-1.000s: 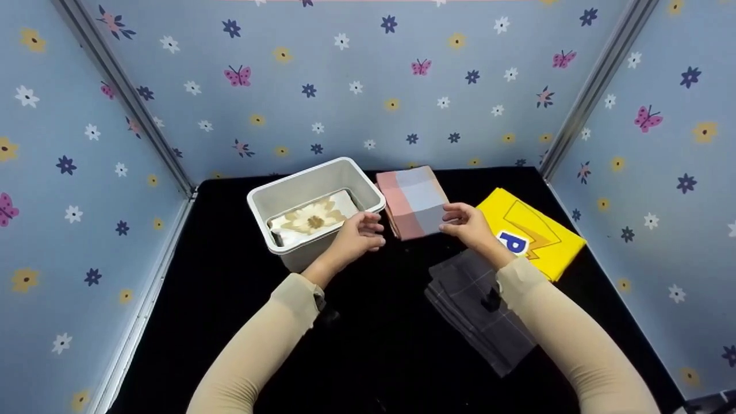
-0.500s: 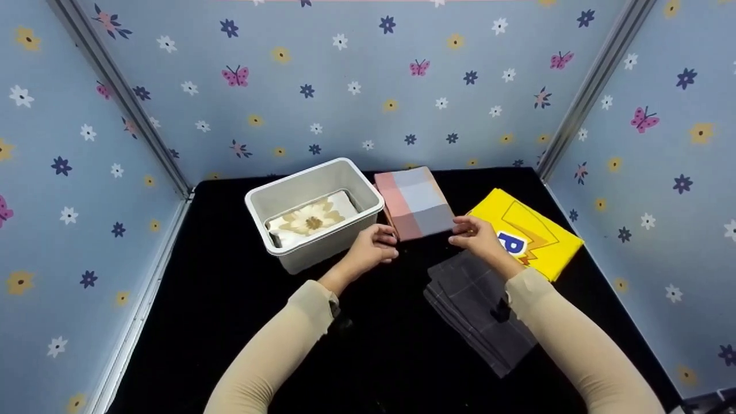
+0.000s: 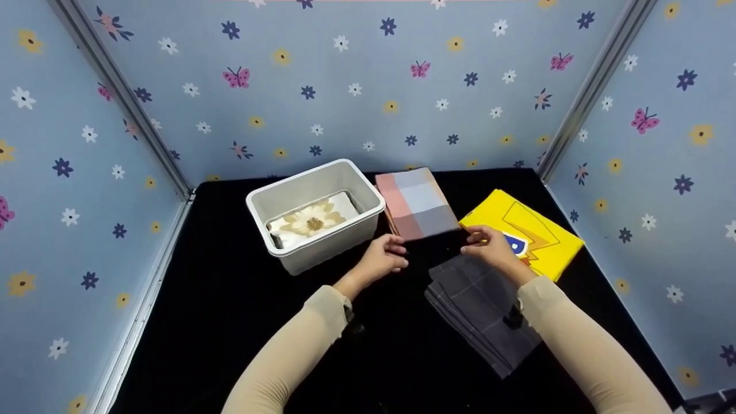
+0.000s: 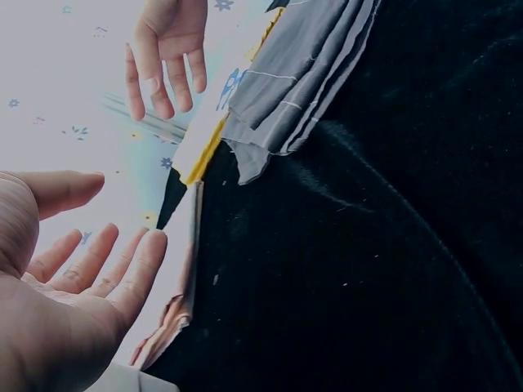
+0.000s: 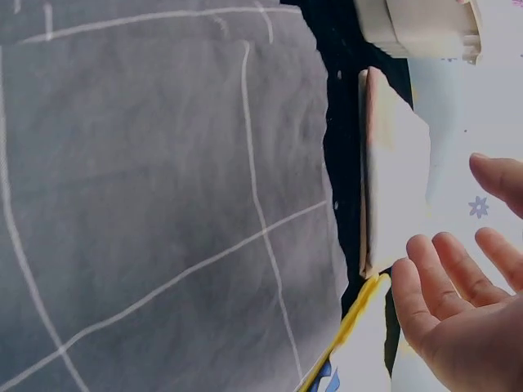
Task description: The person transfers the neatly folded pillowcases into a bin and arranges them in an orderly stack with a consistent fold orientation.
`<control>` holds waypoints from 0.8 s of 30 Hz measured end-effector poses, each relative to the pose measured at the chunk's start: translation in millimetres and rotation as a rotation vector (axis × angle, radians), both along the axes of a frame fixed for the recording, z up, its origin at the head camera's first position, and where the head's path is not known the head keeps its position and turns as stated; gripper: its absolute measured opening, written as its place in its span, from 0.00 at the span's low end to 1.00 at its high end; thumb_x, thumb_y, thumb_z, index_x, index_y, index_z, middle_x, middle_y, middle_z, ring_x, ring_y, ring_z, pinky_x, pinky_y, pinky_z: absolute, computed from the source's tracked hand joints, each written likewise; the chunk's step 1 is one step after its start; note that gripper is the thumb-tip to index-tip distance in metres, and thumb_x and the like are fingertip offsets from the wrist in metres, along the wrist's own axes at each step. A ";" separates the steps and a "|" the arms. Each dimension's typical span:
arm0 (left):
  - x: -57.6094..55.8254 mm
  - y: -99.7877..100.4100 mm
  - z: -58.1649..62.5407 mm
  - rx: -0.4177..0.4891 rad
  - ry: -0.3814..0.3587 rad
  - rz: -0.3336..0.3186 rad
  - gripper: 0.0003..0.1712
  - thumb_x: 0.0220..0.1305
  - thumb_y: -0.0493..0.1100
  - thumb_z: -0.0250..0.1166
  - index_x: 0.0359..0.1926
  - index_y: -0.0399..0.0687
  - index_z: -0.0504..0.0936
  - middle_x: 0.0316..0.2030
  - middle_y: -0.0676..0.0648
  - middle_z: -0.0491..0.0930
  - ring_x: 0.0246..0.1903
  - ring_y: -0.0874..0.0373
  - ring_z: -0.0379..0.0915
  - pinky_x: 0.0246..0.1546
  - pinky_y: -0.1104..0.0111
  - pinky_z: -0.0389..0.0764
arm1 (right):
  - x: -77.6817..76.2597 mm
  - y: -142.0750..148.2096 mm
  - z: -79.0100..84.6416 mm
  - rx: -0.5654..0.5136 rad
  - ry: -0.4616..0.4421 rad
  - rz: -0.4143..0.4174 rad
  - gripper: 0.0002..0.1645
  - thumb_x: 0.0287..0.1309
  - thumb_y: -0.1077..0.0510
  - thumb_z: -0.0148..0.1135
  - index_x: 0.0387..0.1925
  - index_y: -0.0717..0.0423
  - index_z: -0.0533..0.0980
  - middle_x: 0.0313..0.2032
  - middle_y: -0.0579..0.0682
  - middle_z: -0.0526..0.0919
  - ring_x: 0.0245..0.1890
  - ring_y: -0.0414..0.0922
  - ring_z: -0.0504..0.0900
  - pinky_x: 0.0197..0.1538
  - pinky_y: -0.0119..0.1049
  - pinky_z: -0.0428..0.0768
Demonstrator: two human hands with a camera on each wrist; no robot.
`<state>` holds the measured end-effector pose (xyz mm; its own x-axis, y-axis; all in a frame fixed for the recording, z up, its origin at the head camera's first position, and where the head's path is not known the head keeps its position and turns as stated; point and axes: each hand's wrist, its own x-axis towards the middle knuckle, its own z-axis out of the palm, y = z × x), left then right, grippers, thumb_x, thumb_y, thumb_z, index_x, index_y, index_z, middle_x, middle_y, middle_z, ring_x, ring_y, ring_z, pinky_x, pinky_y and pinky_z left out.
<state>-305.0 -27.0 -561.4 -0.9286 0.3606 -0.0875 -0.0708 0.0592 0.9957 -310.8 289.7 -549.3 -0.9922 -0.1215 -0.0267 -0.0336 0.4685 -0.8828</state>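
My left hand (image 3: 379, 259) hovers just in front of the folded pink, blue and grey checked cloth (image 3: 420, 201), fingers loosely bent and holding nothing. In the left wrist view, thumb and fingers of that hand (image 4: 90, 294) are apart. Over the near left edge of the folded yellow cloth (image 3: 543, 227) hangs my right hand (image 3: 491, 250), also holding nothing; contact with the cloth is unclear. Its relaxed fingers (image 5: 441, 282) show in the right wrist view. Below it lies a folded dark grey cloth (image 3: 474, 299) with thin pale lines, partly hidden by the right forearm.
A pale grey plastic bin (image 3: 328, 250) stands left of the checked cloth, with a folded flower-print cloth (image 3: 313, 221) inside. Black fabric (image 3: 230, 310) covers the table. Flower-patterned panels (image 3: 351, 109) enclose the back and both sides.
Both hands have drawn back and to the right, the left away from the bin's rim, the right off the checked cloth's corner. The cloths and the bin have stayed put.
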 end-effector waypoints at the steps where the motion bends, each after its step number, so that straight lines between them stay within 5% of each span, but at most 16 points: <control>1: 0.1 1.3 -1.5 -0.003 0.000 0.001 0.31 0.60 0.25 0.69 0.65 0.30 0.76 0.58 0.26 0.81 0.38 0.56 0.84 0.47 0.54 0.92 | 0.7 1.6 -0.6 0.007 -0.003 0.002 0.37 0.67 0.66 0.73 0.72 0.74 0.70 0.60 0.77 0.80 0.53 0.54 0.86 0.45 0.21 0.82; 12: 1.4 16.3 -15.6 -0.059 0.007 -0.019 0.32 0.58 0.26 0.70 0.65 0.29 0.76 0.61 0.23 0.79 0.41 0.54 0.83 0.46 0.56 0.92 | 8.9 21.9 -6.8 0.068 -0.025 0.014 0.38 0.68 0.64 0.73 0.73 0.74 0.68 0.63 0.78 0.78 0.61 0.66 0.82 0.48 0.22 0.81; 24: 6.0 35.0 -29.3 -0.085 -0.027 -0.058 0.35 0.59 0.27 0.71 0.68 0.27 0.73 0.62 0.26 0.80 0.43 0.53 0.83 0.47 0.57 0.91 | 17.7 41.0 -15.9 0.079 -0.057 -0.008 0.40 0.68 0.63 0.72 0.74 0.74 0.66 0.65 0.78 0.76 0.64 0.69 0.80 0.49 0.24 0.83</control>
<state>-299.0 8.1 -590.7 -0.9035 0.4035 -0.1445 -0.0913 0.1484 0.9847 -293.2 330.7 -565.2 -0.9897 -0.1091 -0.0926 0.0197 0.5370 -0.8434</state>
